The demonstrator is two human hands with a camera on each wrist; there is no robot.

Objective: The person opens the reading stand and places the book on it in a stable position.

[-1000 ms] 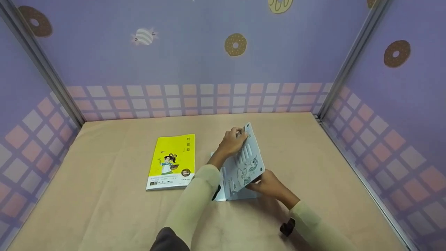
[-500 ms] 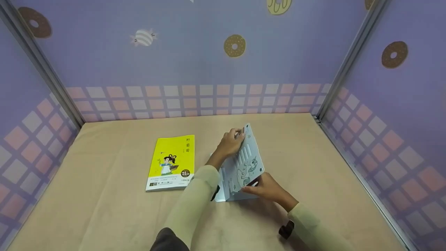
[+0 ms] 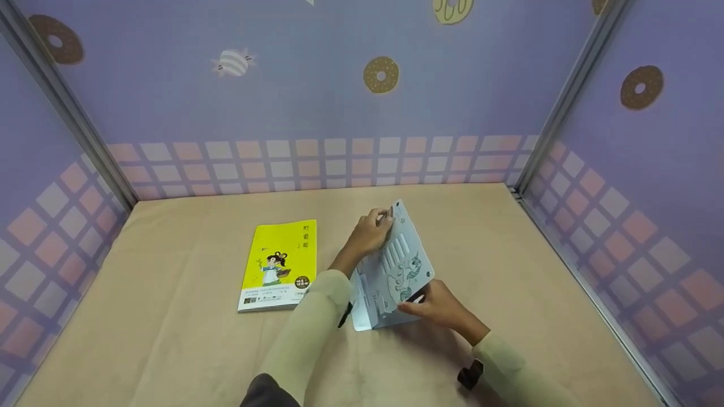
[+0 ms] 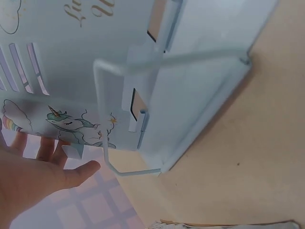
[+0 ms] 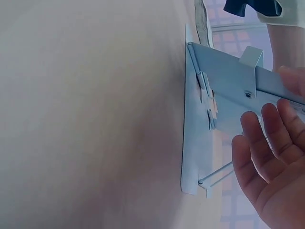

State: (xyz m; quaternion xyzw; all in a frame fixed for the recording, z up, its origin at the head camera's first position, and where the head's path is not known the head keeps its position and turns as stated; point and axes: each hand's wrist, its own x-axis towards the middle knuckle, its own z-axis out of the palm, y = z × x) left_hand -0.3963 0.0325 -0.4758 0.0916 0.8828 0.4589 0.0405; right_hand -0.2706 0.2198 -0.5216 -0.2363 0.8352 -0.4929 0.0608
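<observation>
A light blue metal book stand (image 3: 378, 285) with a unicorn print rests on the cloth, its panel (image 3: 406, 257) tilted up from the base. My left hand (image 3: 367, 233) grips the panel's upper left edge. In the left wrist view, several fingers (image 4: 45, 148) pass behind that edge and the thumb stands apart; a wire loop (image 4: 133, 67) rises from the base. My right hand (image 3: 441, 305) holds the panel's lower right corner, thumb in front. The right wrist view shows its extended fingers (image 5: 257, 138) beside a folded metal tab (image 5: 252, 59) on the panel's back.
A yellow book (image 3: 288, 243) with a cartoon figure on its cover lies flat to the left of the stand. Beige cloth (image 3: 186, 271) covers the table. Purple patterned walls (image 3: 305, 107) enclose the back and both sides.
The book stand has turned slightly and its base has shifted a little towards me. My left hand has moved a bit left with the panel. My right thumb has come round to the panel's front.
</observation>
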